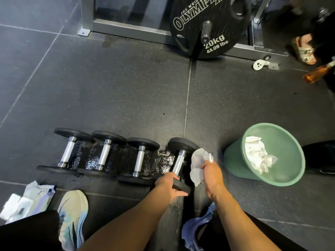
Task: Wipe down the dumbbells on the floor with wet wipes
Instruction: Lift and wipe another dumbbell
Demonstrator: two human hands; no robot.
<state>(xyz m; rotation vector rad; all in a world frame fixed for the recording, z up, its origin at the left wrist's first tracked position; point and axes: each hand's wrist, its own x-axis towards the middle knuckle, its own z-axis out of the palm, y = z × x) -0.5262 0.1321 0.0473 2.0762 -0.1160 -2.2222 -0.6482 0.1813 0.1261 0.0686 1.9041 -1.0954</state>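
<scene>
Several black dumbbells with chrome handles lie in a row on the dark rubber floor. My left hand (167, 186) grips the near head of the rightmost dumbbell (178, 163). My right hand (212, 175) pinches a crumpled white wet wipe (199, 164) just to the right of that dumbbell's handle. The other dumbbells (104, 153) lie to the left, untouched. The floor under the row is wet and shiny.
A green bin (233, 160) with used wipes in it lies tilted at the right. A wet wipe pack (30, 198) lies at lower left beside my shoe (72, 214). A 20 kg weight plate (208, 24) on a metal frame stands at the back. Another person's sandalled foot (304, 49) is at upper right.
</scene>
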